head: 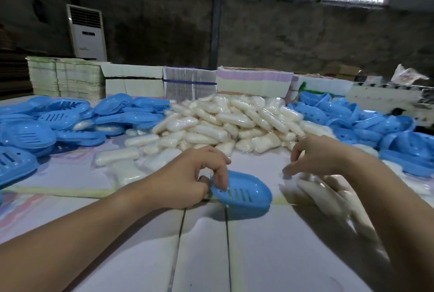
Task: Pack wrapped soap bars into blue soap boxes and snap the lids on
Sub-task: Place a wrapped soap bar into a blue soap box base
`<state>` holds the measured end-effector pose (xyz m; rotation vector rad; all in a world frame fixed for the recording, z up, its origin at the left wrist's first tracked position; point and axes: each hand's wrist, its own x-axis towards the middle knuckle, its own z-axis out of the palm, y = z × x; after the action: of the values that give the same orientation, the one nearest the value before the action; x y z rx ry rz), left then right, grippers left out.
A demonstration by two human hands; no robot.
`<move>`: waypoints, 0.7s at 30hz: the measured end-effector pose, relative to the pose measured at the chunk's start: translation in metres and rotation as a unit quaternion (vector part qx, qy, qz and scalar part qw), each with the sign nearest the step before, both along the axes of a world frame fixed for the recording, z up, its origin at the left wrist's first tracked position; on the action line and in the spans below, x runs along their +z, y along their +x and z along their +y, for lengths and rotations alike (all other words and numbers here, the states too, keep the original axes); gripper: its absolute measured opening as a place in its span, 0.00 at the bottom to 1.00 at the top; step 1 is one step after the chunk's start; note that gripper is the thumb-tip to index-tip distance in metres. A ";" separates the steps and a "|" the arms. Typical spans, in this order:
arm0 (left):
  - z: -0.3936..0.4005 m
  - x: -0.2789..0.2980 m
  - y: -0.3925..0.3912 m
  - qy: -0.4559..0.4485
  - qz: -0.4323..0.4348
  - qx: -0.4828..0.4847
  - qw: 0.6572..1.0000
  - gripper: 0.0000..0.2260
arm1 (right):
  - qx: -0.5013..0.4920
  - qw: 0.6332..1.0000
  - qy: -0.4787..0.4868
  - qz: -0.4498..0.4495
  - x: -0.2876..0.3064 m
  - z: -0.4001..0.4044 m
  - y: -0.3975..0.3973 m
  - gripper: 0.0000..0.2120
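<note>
**Left hand on blue box, right above soap**

Left hand (185,179) grips the near-left end of a slotted blue soap box (244,194) on the table (258,256), fingers curled over its rim. Right hand (321,158) hovers right of the box, fingers loosely bent, holding nothing visible, above blurred wrapped soap bars (328,195). Soap pile (225,120) behind.

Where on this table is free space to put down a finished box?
The near table between the two forearms is bare. A smaller patch lies left of the left hand, before the blue lids. It is crowded behind: soap pile centre, blue box halves right.
</note>
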<state>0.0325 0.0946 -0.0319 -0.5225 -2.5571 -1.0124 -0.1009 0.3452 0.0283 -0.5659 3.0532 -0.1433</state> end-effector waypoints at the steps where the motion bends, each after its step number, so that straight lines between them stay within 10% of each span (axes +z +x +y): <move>1: 0.000 -0.002 -0.002 -0.024 -0.004 0.002 1.000 0.27 | 0.001 1.000 0.016 -0.007 0.003 0.002 0.003 0.18; 9: 0.005 -0.005 0.000 -0.044 0.027 -0.015 0.999 0.08 | -0.010 0.991 0.134 -0.011 0.017 0.005 0.022 0.32; 21: -0.004 -0.014 -0.006 -0.078 -0.066 0.009 0.995 0.16 | 0.067 0.993 0.093 -0.030 -0.004 -0.007 0.022 0.32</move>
<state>0.0265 0.0902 -0.0455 -0.4882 -2.7695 -0.8714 -0.0787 0.3383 0.0238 -0.7336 2.9160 0.1238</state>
